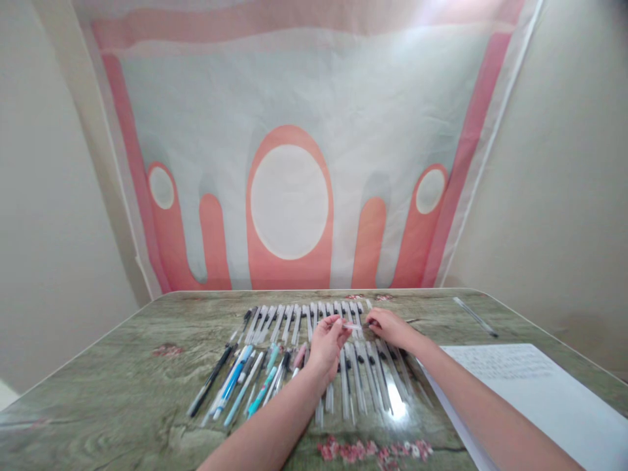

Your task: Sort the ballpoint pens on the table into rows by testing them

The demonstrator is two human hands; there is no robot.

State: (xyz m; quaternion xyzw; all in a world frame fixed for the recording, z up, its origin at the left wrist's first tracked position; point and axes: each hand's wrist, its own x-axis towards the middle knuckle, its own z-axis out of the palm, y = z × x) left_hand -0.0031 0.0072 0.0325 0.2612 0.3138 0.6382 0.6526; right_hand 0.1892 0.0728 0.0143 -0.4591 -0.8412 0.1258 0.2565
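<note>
My left hand (pixel 324 350) is over the middle of the table, thumb and fingers pinched on a clear plastic pen part (pixel 351 326) that points right. To its right, my right hand (pixel 392 328) has its fingertips closed close to the far end of that part; what they hold is too small to tell. Behind the hands lies a row of clear pens (pixel 279 323) with dark grips. A nearer row of clear pens (pixel 360 379) runs beneath and between my forearms. Left of my left hand are several coloured pens (pixel 230 383), blue, teal, pink and black.
A white sheet of paper (pixel 530 386) with handwriting lies at the right, partly under my right forearm. Farther back, a single clear pen (pixel 475 317) rests on the wood-patterned table (pixel 122 386). A pink and white cloth (pixel 289 85) hangs behind the table's far edge.
</note>
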